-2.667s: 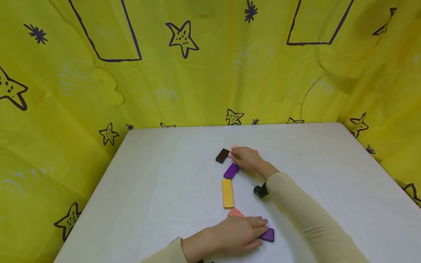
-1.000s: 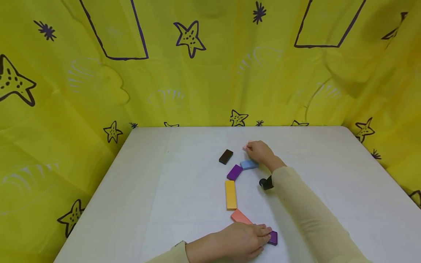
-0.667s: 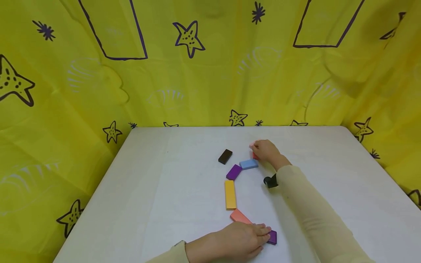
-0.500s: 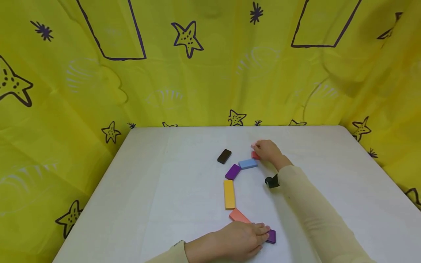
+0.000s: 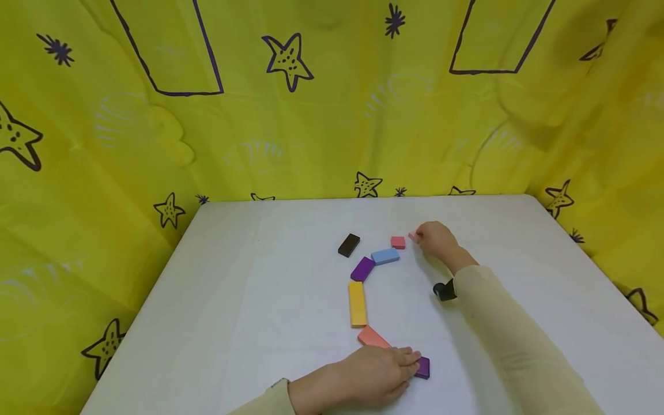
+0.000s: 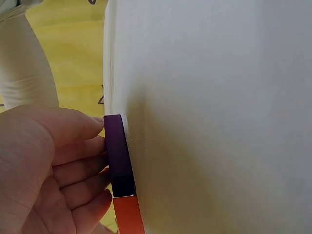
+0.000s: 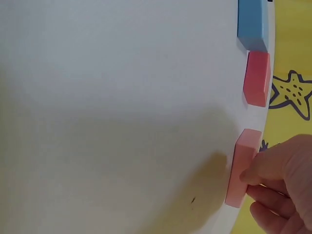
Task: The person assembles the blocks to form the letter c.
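Yellow curtain (image 5: 332,132) with dark starfish drawings hangs behind the white desk (image 5: 290,248), on which coloured blocks form a curved row. Its near end is a dark purple block (image 5: 423,368) and its far end a red block (image 5: 397,242), next to a blue block (image 5: 385,256).

Just beyond the red block, to its right, is the light pink block (image 7: 240,168), with a small gap between them. The right hand (image 5: 438,239) pinches this pink block in its grip, the thumb pressing on one face; I cannot tell whether it already bears on the desk. The left hand (image 5: 376,372) has its grip relaxed, with the fingers resting along the dark purple block.

To do this placing well, I would lower the pink block level, turn its near end gently toward the red block, and release evenly, so that the neighbour is not pushed.

In the right wrist view, the long axis of the pink block runs up and down with a slight lean, roughly following the line of the red block; its upper end points toward that block.
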Demonstrator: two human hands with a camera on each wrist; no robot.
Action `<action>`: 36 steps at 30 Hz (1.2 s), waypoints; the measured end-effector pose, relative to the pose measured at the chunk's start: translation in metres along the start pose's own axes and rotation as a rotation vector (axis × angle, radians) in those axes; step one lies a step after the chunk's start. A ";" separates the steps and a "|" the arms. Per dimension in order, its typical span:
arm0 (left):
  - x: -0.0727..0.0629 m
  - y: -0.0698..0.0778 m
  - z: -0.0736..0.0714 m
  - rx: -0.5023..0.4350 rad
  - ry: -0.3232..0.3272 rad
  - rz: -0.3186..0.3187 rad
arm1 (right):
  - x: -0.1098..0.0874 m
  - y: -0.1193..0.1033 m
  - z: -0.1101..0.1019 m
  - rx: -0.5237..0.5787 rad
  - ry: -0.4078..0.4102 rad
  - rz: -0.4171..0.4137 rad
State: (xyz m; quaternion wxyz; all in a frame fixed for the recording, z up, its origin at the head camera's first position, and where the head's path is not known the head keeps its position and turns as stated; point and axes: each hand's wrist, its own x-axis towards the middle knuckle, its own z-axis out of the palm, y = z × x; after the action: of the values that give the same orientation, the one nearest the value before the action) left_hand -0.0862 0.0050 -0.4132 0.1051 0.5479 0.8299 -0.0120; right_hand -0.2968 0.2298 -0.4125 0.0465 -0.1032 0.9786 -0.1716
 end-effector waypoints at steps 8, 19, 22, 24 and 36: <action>-0.001 -0.001 0.002 0.001 0.032 0.012 | -0.018 0.004 0.001 -0.043 0.043 -0.054; -0.002 -0.002 0.004 0.040 0.074 0.036 | -0.044 0.003 0.001 -0.103 0.063 -0.125; -0.002 -0.002 0.006 0.045 0.079 0.040 | -0.051 0.003 0.000 -0.121 0.073 -0.158; -0.001 -0.002 0.006 0.048 0.081 0.043 | -0.055 0.003 0.000 -0.142 0.083 -0.186; 0.000 -0.002 0.004 0.046 0.072 0.038 | -0.087 0.001 0.004 -0.118 0.135 -0.272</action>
State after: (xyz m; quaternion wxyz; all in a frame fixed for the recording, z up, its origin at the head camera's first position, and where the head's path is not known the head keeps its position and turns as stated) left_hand -0.0875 0.0032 -0.4176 0.0627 0.5659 0.8221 -0.0094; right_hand -0.2117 0.2483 -0.4114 -0.0491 -0.2256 0.9649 -0.1252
